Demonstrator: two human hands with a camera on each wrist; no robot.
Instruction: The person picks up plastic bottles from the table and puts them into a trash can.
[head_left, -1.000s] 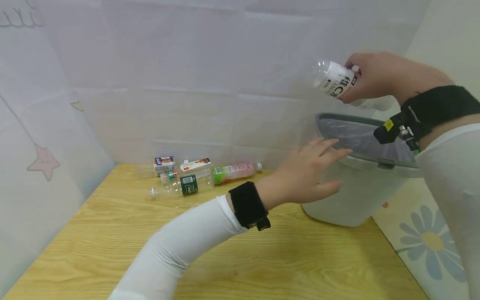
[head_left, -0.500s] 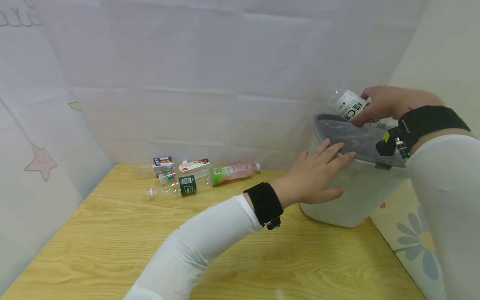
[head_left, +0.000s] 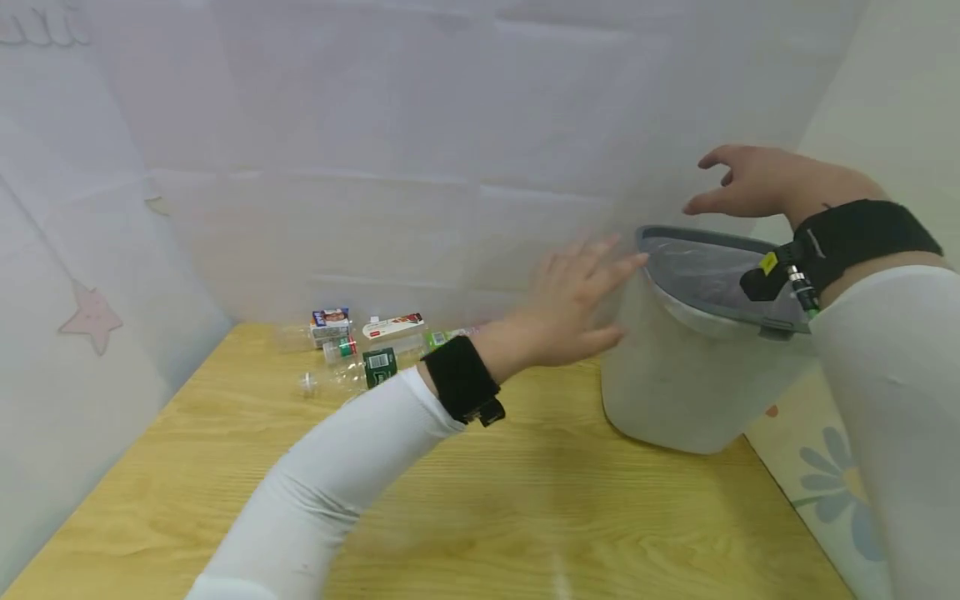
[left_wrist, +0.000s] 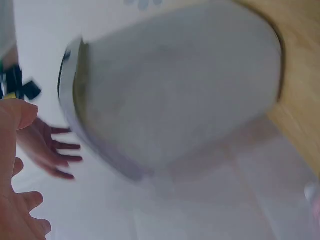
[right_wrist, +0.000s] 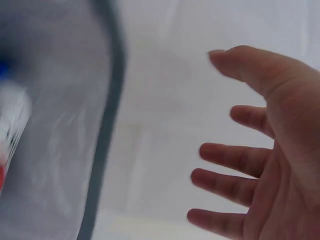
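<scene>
A: White paper walls (head_left: pixel 450 150) all round, pale wooden counter (head_left: pixel 525 517) below, pale grey plastic bin with a darker grey rim (head_left: pixel 675 392) at the right edge.

B: Big change: clear bottle with the white printed label gone from the right hand (head_left: pixel 757 179). Half a second back, pinched at the rim. Now out of sight from the head view.

A: Blurred white-labelled shape (right_wrist: pixel 12 135) inside the bin on the right wrist view. Likely the same bottle, dropped in. One item binned, by the look of it.

B: Right hand empty now, fingers spread and relaxed, raised above the far rim, palm down.

A: Left hand (head_left: pixel 570 304) lifted off the bin wall too. Fingers straight, fanned, just beside the near rim, holding nothing. Touching or not, hard to tell through the blur.

B: Still waiting at the back of the counter: heap of clear bottles and small cartons (head_left: pixel 360 350) against the wall, well apart from the bin.
</scene>
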